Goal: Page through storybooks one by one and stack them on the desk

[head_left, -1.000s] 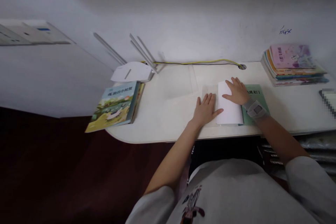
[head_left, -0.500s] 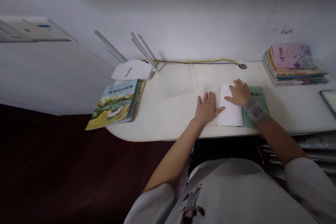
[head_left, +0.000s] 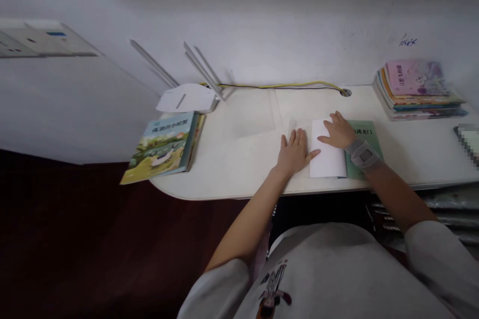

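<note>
Hands stay open and flat: left hand point(head_left: 294, 153) beside white paper point(head_left: 327, 159), right hand point(head_left: 338, 131) on it.

- Your left hand point(head_left: 294, 153) lies flat, thumb across the white paper point(head_left: 327, 159).
- Your right hand point(head_left: 339, 130) rests on the paper, its wrist brace point(head_left: 362, 153) over the green book point(head_left: 355, 167).

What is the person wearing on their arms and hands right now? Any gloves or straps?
The left hand and right hand are bare, with no gloves. The loose, light grey left sleeve and right sleeve stop short of the wrists, leaving the forearms bare. The right wrist wears a grey wrist band with a darker square patch in its middle.
</note>
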Motion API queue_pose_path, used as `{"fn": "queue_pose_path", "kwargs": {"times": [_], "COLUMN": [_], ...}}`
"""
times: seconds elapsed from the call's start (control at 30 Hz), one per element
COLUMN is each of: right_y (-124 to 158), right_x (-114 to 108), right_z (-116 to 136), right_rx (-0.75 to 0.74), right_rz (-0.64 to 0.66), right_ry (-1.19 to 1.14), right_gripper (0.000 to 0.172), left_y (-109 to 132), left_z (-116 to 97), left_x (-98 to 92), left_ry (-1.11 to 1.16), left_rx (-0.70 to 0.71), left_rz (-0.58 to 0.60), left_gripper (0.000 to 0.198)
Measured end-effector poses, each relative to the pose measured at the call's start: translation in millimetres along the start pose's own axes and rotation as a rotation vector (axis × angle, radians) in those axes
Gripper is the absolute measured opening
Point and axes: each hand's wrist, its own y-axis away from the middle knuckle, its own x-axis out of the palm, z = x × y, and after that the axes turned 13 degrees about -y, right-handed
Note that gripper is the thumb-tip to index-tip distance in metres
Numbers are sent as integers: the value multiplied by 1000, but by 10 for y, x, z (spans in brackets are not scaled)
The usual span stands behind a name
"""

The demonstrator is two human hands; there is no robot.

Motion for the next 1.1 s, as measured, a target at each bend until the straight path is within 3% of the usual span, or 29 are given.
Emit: {"fn": "queue_pose_path", "kwargs": {"times": [0.3, 0.5, 0.7, 1.1], "right_y": [52, 110, 276, 268], "right_x": [123, 203, 221, 213], "right_z": [34, 38, 65, 205], "right_rx": [-14, -37, -71, -31], "right_rz": [-116, -234, -182, -145], "right_ry": [-79, -244, -257, -136], "right_gripper": [63, 51, 56, 54], "left_y": [0, -7, 9, 18], "left_z": [16, 43, 43, 13], "left_x": [17, 45, 12, -48], "left_ry": [-3, 19, 73, 52], "left_rx": [13, 27, 30, 6], "left_rz": [-10, -13, -13, 19], "left_gripper": [93, 92, 92, 89]}}
